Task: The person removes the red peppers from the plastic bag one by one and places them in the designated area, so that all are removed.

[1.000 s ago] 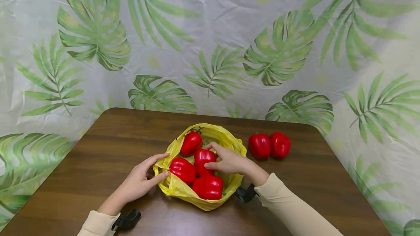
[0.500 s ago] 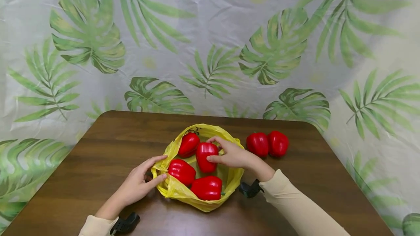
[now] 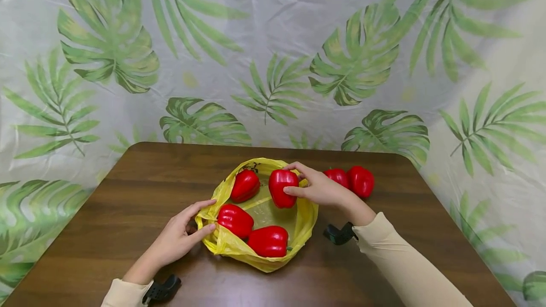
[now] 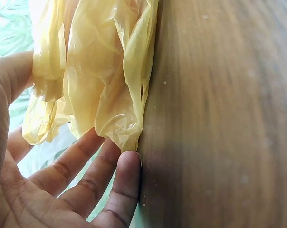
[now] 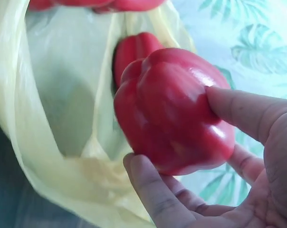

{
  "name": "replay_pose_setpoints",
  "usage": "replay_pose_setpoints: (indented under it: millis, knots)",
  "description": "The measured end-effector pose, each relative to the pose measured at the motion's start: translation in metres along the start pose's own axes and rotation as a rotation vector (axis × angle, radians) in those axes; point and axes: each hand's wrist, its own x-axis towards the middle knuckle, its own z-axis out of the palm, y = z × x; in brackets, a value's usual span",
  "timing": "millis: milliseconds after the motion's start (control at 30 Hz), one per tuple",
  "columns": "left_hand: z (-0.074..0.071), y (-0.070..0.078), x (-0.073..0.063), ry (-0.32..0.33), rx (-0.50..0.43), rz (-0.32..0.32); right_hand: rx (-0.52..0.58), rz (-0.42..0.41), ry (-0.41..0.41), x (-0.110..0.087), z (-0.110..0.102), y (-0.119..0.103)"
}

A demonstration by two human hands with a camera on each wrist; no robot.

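Observation:
A yellow plastic bag [image 3: 307, 224] stands wide at the mouth on the table. My right hand [image 3: 317, 186] grips a red bell pepper [image 3: 281, 188], thumb on one side and fingers on the other, above the bag's far right part. The right wrist view shows that bell pepper [image 5: 176, 114] up close. Three more red bell peppers lie inside: one at the back [image 3: 245, 186], one at the left [image 3: 235, 221], one at the front [image 3: 268, 241]. My left hand [image 3: 179, 231] holds the bag's left rim; its fingers [image 4: 124, 185] touch the crumpled plastic [image 4: 100, 61] from outside.
Two more red bell peppers [image 3: 360, 181] sit on the brown wooden table [image 3: 141, 193] right of the bag, one partly hidden by my right hand. A leaf-patterned curtain [image 3: 273, 60] hangs behind the table's far edge.
My right hand has moved the gripped bell pepper from among the others toward the bag's far right side. It now overlaps the loose peppers outside. The left hand stays at the rim.

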Motion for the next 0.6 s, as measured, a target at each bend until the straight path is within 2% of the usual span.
replay_pose_setpoints:
  millis: [167,467,600]
  knots:
    - [-0.001,-0.001,0.0,-0.009,0.0,-0.003,-0.013,-0.021,0.026,-0.005,-0.011,0.004]
    - [-0.001,0.0,0.0,-0.007,-0.004,-0.003,-0.027,-0.004,0.064,-0.012,-0.033,0.013]
    - [-0.001,0.0,0.0,-0.008,0.001,-0.004,0.01,0.01,0.073,-0.017,-0.043,0.016]
